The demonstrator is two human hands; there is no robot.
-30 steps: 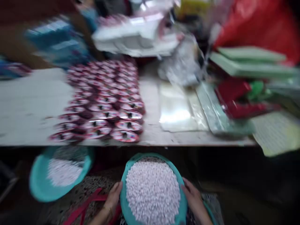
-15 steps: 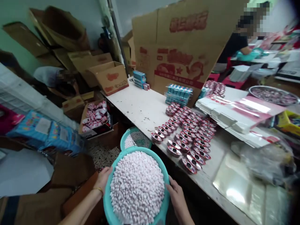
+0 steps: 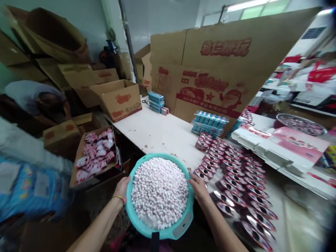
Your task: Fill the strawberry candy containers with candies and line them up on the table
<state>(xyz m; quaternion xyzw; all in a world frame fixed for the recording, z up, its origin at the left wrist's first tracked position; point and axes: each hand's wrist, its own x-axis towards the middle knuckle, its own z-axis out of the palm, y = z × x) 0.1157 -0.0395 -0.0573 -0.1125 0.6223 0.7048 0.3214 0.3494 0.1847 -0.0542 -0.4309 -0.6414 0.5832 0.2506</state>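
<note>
A teal round basin (image 3: 136, 218) heaped with small white-pink candies (image 3: 160, 192) is held up over the near edge of a white table (image 3: 157, 134). My left hand (image 3: 122, 189) grips its left rim, with a thin bracelet at the wrist. My right hand (image 3: 198, 187) grips its right rim. Just right of the basin, rows of small open red tins (image 3: 231, 171) lie on the table.
A large printed cardboard sheet (image 3: 217, 66) stands behind the table. Blue packs (image 3: 210, 122) and a flat white-and-pink stack (image 3: 283, 148) lie near it. At the left stands an open carton of red-white packets (image 3: 97, 154); a person in a grey top (image 3: 28, 98) bends among cartons.
The basin has risen from below the table edge to table height and shifted toward the table. My view has swung left and up; the second teal basin on the floor is out of sight.
</note>
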